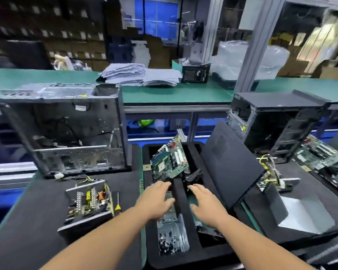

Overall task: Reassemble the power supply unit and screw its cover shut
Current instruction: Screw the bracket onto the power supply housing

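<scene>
An open power supply unit (89, 201) lies on the black mat at the left, its circuit board, coils and heat sinks exposed. A yellow-handled screwdriver (117, 203) lies along its right side. A grey metal cover (304, 213) rests at the right, behind a leaning black panel (232, 162). My left hand (156, 201) and my right hand (205, 205) reach over the black foam tray (183, 256), fingers stretched out on either side of its middle divider. Both hands hold nothing. Several small screws (170, 242) lie in the tray's near left compartment.
An empty computer case (66, 131) stands at the back left and another case (277, 123) at the back right. A green motherboard (170, 160) leans in the tray's far end. More boards lie at the far right. A second green bench with stacked papers (141, 75) runs behind.
</scene>
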